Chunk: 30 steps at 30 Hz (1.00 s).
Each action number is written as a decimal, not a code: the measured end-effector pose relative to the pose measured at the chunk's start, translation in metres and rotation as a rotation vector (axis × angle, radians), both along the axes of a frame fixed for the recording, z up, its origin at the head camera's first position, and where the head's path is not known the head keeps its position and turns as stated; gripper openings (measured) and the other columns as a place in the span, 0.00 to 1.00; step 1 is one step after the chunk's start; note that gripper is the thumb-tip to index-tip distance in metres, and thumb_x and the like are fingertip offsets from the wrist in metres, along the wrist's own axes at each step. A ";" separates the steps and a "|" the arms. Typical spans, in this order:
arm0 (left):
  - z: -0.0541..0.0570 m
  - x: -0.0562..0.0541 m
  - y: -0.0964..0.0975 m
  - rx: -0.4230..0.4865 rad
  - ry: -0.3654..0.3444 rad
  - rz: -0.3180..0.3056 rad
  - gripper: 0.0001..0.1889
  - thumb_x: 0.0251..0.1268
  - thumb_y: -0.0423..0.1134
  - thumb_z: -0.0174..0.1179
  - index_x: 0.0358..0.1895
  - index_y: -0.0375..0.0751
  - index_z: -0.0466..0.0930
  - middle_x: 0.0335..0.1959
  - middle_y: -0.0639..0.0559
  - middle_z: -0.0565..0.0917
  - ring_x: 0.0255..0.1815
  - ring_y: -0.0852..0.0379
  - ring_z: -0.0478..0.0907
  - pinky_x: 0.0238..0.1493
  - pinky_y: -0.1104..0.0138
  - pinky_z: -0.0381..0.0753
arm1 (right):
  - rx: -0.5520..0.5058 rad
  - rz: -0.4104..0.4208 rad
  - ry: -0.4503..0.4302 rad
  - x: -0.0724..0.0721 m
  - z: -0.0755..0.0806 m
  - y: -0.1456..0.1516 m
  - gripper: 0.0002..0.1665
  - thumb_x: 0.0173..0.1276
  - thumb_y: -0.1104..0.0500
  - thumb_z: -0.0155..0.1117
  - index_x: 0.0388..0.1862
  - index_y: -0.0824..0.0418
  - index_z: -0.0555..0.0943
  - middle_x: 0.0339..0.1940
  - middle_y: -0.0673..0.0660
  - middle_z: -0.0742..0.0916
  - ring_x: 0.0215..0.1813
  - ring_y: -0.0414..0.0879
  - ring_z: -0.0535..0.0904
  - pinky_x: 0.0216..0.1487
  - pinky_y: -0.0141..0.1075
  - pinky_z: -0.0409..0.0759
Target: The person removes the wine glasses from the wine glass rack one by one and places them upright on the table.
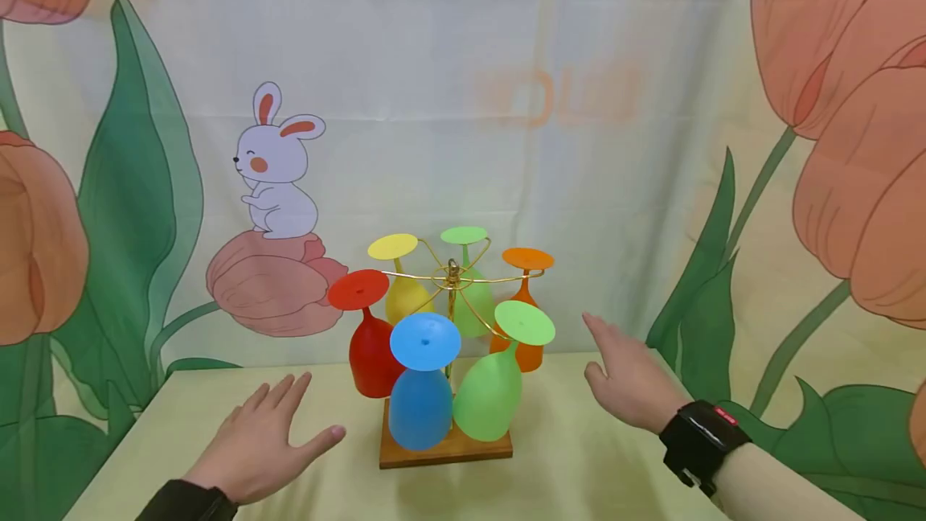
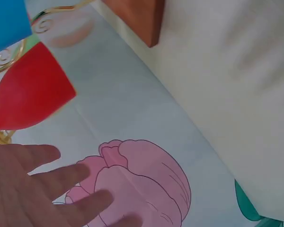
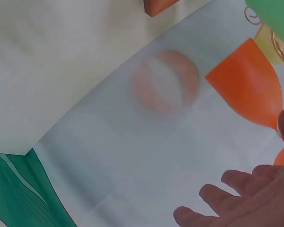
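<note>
In the head view a gold wire rack (image 1: 453, 280) on a wooden base (image 1: 463, 450) stands mid-table. Goblets hang from it upside down by their feet: red (image 1: 374, 356), blue (image 1: 421, 412), yellow (image 1: 407, 296), orange (image 1: 534, 356), a light green one (image 1: 489, 396) in front and another green one (image 1: 473, 304) behind. My left hand (image 1: 256, 441), fingers spread and holding nothing, is left of the base, nearest the red goblet. On the other side, my right hand (image 1: 629, 376) is stretched out, apart from the orange goblet and likewise holding nothing.
The pale table (image 1: 564, 457) runs back to a hanging cloth (image 1: 608, 207) printed with tulips and a white rabbit (image 1: 278, 175). Printed cloth also lines both sides. Each wrist wears a black strap, with a boxy device (image 1: 702, 441) on the right one.
</note>
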<state>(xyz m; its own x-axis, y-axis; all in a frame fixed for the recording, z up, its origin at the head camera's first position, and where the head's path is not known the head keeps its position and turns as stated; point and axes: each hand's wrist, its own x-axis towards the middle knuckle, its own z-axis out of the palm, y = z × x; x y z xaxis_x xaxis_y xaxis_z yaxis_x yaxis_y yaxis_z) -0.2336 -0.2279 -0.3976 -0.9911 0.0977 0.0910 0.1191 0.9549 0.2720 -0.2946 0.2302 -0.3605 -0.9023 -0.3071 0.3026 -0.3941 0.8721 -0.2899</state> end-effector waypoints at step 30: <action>0.064 -0.046 0.067 1.337 -0.348 -0.275 0.26 0.71 0.55 0.53 0.52 0.32 0.75 0.41 0.43 0.82 0.45 0.47 0.79 0.48 0.66 0.80 | 0.178 0.381 0.379 0.028 0.078 -0.085 0.47 0.68 0.29 0.47 0.78 0.50 0.55 0.75 0.50 0.65 0.75 0.50 0.57 0.74 0.52 0.51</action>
